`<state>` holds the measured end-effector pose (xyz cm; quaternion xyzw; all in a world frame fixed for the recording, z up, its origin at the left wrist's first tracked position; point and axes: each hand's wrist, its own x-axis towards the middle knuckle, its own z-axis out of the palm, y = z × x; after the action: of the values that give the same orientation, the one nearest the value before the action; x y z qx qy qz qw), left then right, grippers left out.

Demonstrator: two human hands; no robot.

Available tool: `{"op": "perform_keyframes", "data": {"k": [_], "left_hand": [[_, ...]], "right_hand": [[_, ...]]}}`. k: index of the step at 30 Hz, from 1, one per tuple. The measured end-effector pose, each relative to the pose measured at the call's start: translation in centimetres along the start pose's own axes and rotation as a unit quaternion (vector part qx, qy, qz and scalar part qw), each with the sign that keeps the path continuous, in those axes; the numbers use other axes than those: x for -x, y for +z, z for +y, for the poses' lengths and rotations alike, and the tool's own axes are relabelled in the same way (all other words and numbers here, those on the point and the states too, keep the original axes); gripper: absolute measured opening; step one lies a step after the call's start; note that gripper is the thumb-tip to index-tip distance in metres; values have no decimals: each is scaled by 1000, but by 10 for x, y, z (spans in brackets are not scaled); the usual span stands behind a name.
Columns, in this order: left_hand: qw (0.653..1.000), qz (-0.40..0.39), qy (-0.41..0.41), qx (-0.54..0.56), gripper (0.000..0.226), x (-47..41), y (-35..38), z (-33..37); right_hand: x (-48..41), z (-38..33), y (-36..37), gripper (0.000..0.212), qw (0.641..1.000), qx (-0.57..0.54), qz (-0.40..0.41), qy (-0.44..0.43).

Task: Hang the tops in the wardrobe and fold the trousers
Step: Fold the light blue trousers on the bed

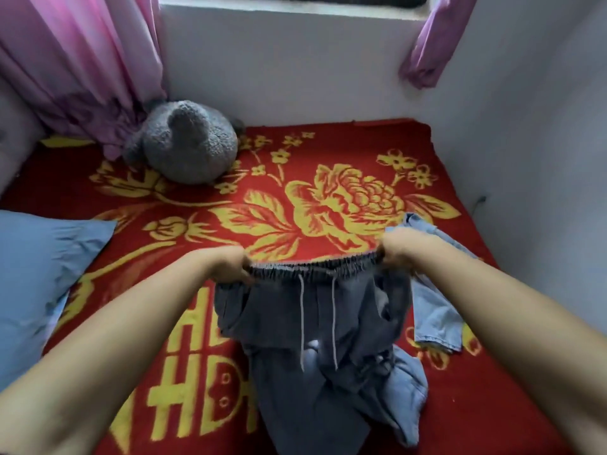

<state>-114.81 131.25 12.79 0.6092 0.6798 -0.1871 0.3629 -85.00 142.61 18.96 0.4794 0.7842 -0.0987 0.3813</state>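
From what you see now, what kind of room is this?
Most likely a bedroom: a bed under a red blanket, with a blue pillow and a grey plush toy on it, and pink curtains at the window.

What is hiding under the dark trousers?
A light blue garment pokes out from beneath the trousers on the red blanket. The trousers cover its middle, so I cannot tell what it is.

head cam, looking down, close over bed
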Motion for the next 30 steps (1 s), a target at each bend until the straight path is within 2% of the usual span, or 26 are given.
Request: {"op": "perform_keyframes", "data": {"k": [1, 3, 5, 7, 9, 12, 14, 16, 18, 20, 25, 27, 30], "left_hand": [[996, 86, -2, 25, 25, 0, -21, -2], [962, 257, -9, 86, 19, 7, -70, -5], [907, 396, -8, 141, 25, 28, -130, -3], [847, 507, 7, 159, 30, 64, -195, 4], [794, 588, 35, 148, 29, 107, -253, 18], [724, 681, 65, 86, 32, 174, -314, 39], [692, 717, 68, 45, 35, 211, -336, 50], [679, 731, 67, 17, 37, 237, -342, 60], [680, 730, 68, 5, 35, 252, -331, 69], [690, 720, 72, 0, 35, 255, -305, 76], [742, 664, 87, 14, 31, 217, -185, 83], [777, 628, 49, -18, 27, 188, -120, 83], [863, 497, -25, -87, 29, 141, -8, 84]], "right_hand": [[-2, 5, -17, 23, 996, -12, 86, 25], [-6, 17, -52, 33, 965, -104, 233, 55], [2, 32, -101, 41, 909, -208, 359, 46], [25, 49, -157, 40, 845, -270, 462, 27], [57, 66, -207, 33, 784, -283, 552, 12], [113, 90, -265, 35, 705, -267, 657, 4], [146, 103, -288, 40, 673, -257, 694, 2], [172, 113, -295, 42, 660, -250, 709, -6], [187, 118, -288, 42, 663, -236, 710, -13], [192, 118, -266, 42, 682, -220, 697, -20], [158, 106, -157, 38, 744, -242, 620, -58], [133, 92, -94, 37, 776, -254, 573, -74], [94, 68, 21, 37, 862, -207, 456, -74]]}}
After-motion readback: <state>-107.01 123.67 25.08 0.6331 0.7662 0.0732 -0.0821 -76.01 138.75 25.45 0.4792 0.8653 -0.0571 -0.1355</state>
